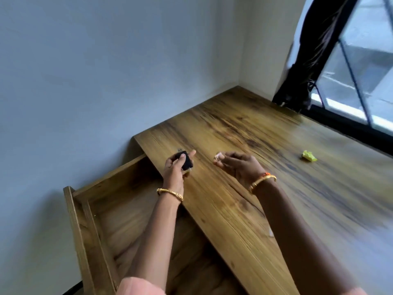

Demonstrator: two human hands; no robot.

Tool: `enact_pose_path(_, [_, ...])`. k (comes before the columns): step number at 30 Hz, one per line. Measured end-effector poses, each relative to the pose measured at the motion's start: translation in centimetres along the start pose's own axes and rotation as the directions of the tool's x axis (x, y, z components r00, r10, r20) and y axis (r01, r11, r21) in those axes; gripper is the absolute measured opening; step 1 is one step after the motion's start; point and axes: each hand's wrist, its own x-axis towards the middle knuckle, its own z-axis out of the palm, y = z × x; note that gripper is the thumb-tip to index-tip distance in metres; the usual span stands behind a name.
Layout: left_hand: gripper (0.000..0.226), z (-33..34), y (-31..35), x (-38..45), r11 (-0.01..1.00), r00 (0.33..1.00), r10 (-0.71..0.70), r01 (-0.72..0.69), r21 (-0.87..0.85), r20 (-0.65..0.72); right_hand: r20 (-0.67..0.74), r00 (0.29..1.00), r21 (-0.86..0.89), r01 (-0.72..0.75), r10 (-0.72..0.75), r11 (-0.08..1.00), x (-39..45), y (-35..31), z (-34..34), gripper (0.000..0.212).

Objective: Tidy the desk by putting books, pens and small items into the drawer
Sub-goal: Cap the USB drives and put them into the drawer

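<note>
Though blurred, left hand [177,167] grip round black block [184,160], right hand [238,165] pinching something pale (unidentifiable).

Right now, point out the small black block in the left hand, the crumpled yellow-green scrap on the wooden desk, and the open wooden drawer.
Small black block [184,160]: head view, on its dark top face.
Crumpled yellow-green scrap [309,156]: head view, on its middle.
Open wooden drawer [84,228]: head view, on its left side wall.

The desk [244,167] and drawer [102,220] were streaked golden-brown wood, the held block [184,160] black, the crumpled scrap [309,156] yellow-green, both bangles [262,181] gold.
</note>
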Motion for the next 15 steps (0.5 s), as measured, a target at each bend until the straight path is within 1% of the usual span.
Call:
enact_pose_path(3, [0.007,2.4,-1.0,-6.2,0.982,0.987,-0.114,0.129,-0.136,0.11,0.032,0.997,0.226,-0.078,0.072,0.971,-6.8,0.5,-1.9,0.013])
enact_pose_path(4, [0.013,3.2,-1.3,-8.3,0.969,0.977,-0.15,0.176,-0.176,0.153,0.026,0.996,0.272,-0.088,0.084,0.958,-8.7,0.8,-2.4,0.014])
enact_pose_path(7, [0.028,5.3,-2.5,-14.2,0.92,0.933,-0.225,0.298,-0.254,0.281,0.006,0.997,0.311,-0.07,0.071,0.948,-14.2,1.5,-4.5,0.013])
enact_pose_path(9, [0.033,6.6,-2.9,-17.5,0.882,0.907,-0.258,0.361,-0.302,0.332,-0.017,0.999,0.284,-0.035,0.041,0.958,-16.9,2.2,-6.0,0.027])
enact_pose_path(10, [0.034,7.2,-3.2,-19.0,0.872,0.899,-0.272,0.382,-0.308,0.344,-0.037,0.999,0.28,-0.023,0.034,0.96,-18.2,2.6,-6.8,0.028])
enact_pose_path(12, [0.03,7.9,-3.8,-21.2,0.882,0.891,-0.267,0.38,-0.28,0.368,-0.062,0.998,0.295,0.002,0.017,0.956,-20.6,3.1,-8.1,0.021])
enact_pose_path(14, [0.023,8.1,-4.8,-22.8,0.918,0.884,-0.238,0.34,-0.203,0.403,-0.088,0.996,0.312,0.039,-0.012,0.949,-22.6,3.2,-9.2,0.021])
enact_pose_path(15, [0.022,7.9,-5.3,-23.6,0.942,0.878,-0.229,0.308,-0.13,0.42,-0.099,0.995,0.309,0.063,-0.033,0.949,-23.6,3.2,-9.7,0.021])
